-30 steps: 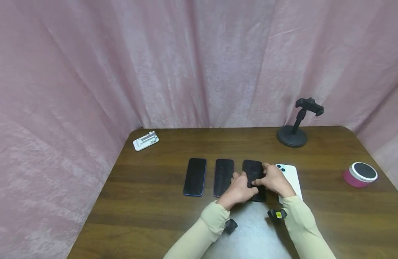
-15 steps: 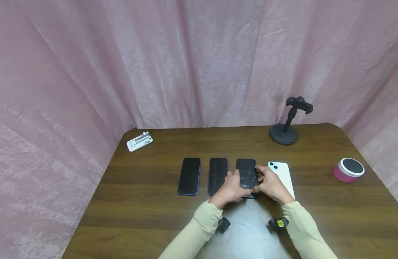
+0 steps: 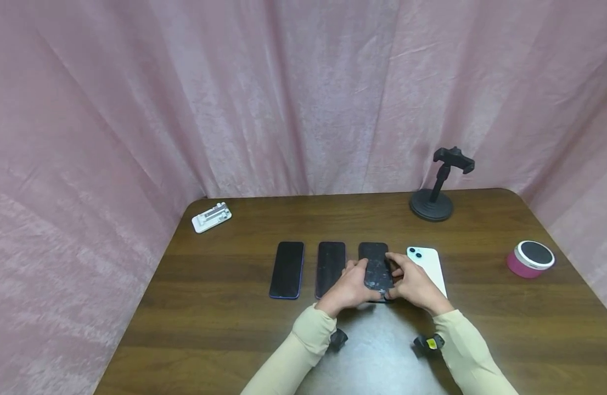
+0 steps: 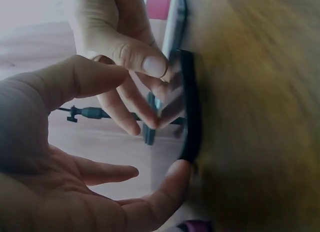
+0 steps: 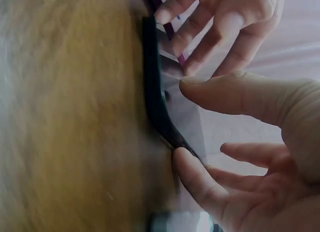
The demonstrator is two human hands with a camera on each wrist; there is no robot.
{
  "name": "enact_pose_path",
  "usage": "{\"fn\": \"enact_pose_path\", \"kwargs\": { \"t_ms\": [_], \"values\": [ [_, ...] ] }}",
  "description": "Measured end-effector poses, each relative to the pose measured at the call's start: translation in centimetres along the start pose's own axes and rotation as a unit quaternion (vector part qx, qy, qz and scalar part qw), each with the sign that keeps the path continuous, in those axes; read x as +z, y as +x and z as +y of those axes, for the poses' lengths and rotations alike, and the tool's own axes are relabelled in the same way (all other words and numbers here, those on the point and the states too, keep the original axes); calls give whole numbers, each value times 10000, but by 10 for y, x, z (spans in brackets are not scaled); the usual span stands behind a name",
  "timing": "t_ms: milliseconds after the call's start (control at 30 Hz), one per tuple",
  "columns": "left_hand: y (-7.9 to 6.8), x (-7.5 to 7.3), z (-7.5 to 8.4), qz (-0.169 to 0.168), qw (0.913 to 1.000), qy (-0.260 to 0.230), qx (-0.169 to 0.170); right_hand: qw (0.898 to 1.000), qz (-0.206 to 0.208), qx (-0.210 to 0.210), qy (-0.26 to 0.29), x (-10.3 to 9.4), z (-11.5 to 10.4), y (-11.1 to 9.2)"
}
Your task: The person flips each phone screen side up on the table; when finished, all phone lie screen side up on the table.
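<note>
A black phone, smudged on its lower part, lies screen up on the table between my two hands. My left hand rests at its left side. In the left wrist view, one bent fingertip touches the phone's edge, with the thumb apart from it. My right hand is at the right side. In the right wrist view, a fingertip meets the dark edge and the thumb hovers beside the screen. Another dark phone lies by my left hand, a white phone by my right.
A third dark phone lies farther left in the row. At the back left of the wooden table is a small white item. A black phone stand stands back right; a pink-and-white round container sits far right.
My right thumb has moved off the phone's screen toward its lower edge, baring more of the smudged screen. The whole view has shifted slightly. Both hands remain at the phone's sides.
</note>
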State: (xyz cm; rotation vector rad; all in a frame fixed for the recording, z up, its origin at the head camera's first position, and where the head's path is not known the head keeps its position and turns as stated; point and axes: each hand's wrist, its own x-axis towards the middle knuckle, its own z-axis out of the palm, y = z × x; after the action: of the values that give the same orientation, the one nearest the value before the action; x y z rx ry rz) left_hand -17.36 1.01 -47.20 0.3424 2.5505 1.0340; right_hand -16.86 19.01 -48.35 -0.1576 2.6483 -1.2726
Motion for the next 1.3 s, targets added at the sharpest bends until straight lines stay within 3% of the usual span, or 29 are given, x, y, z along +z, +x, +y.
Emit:
{"fn": "enact_pose_path", "kwargs": {
  "t_ms": [167, 333, 767, 933, 1067, 1300],
  "values": [
    [-1, -3, 8, 64, 9998, -175, 39, 9993, 202, -241, 184, -13, 2, -5],
    [3, 2, 16, 271, 9989, -208, 328, 9973, 588, -404, 143, -28, 13, -10],
    [14, 26, 39, 16, 9961, 134, 875, 9983, 560, 6, -157, -68, 34, -10],
    [18, 36, 50, -64, 9924, 715, 1003, 9974, 459, -20, -549, -80, 44, -4],
    [21, 44, 59, -53, 9829, 1445, 1139, 9961, 311, -44, -823, -86, 48, 1],
    [21, 59, 67, -300, 9667, 2309, 1063, 9957, 6, 40, -924, -87, 55, 0]
  ]
}}
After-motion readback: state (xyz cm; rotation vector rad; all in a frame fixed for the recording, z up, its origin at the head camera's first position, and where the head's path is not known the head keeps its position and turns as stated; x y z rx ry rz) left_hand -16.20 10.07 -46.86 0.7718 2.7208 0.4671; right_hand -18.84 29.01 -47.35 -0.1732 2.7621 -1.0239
